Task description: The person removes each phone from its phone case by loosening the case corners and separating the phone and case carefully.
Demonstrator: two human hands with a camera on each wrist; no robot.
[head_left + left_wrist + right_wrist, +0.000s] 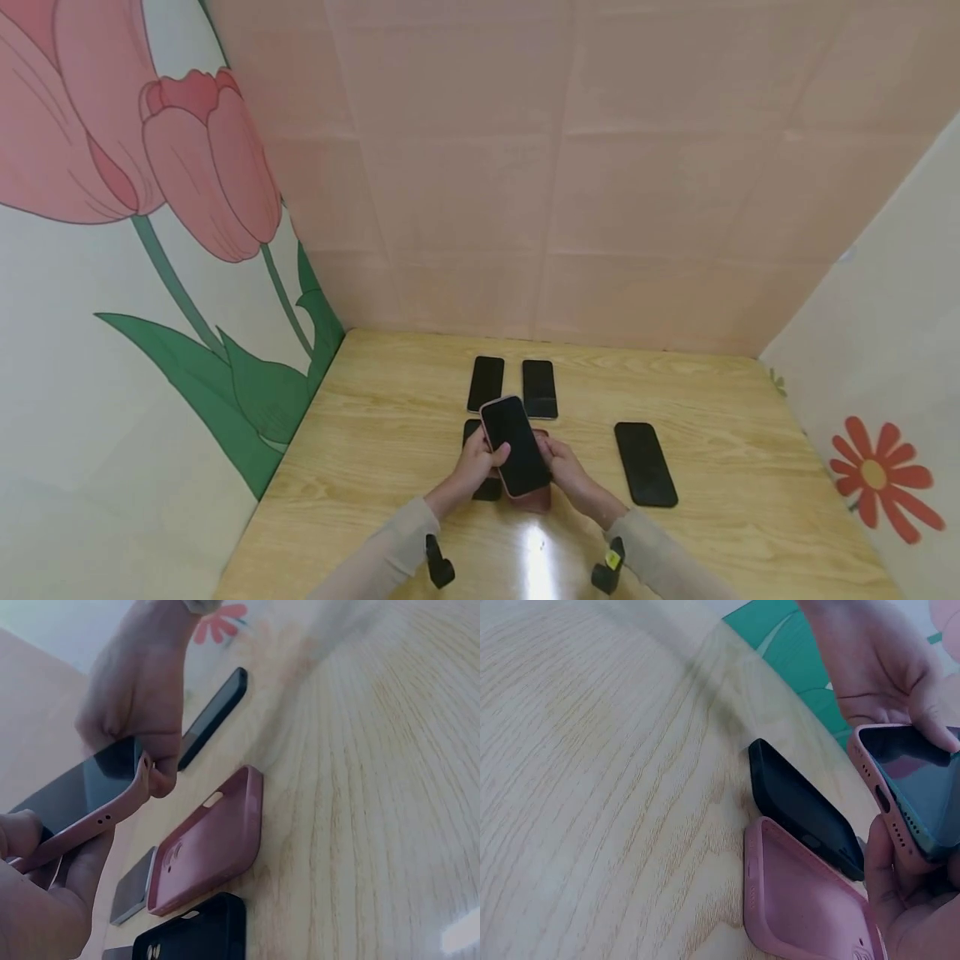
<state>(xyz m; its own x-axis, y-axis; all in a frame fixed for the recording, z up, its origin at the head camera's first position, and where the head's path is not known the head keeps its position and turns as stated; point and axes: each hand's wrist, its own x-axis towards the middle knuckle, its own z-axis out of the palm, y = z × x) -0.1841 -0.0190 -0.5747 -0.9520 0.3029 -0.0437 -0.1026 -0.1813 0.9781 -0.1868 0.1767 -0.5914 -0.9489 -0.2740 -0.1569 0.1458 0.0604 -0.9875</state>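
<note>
Both hands hold a dark-screened smartphone (516,446) in a pink phone case (90,831), above the table. In the right wrist view the phone's bottom edge stands out above the case rim, so it sits partly in the case. My left hand (472,468) grips the left side, its thumb over the screen. The right hand (573,479) holds the lower right side, with fingers curled at the case's edge. Below them, a second pink case (206,847) lies open side up beside a black case (802,810); both are partly hidden by the phone and hands in the head view.
Two black phones (486,383) lie side by side farther back on the wooden table (405,392). Another black phone (646,464) lies to the right of the hands. A pinkish wall (525,208) rises behind the table, with flower-printed walls at both sides.
</note>
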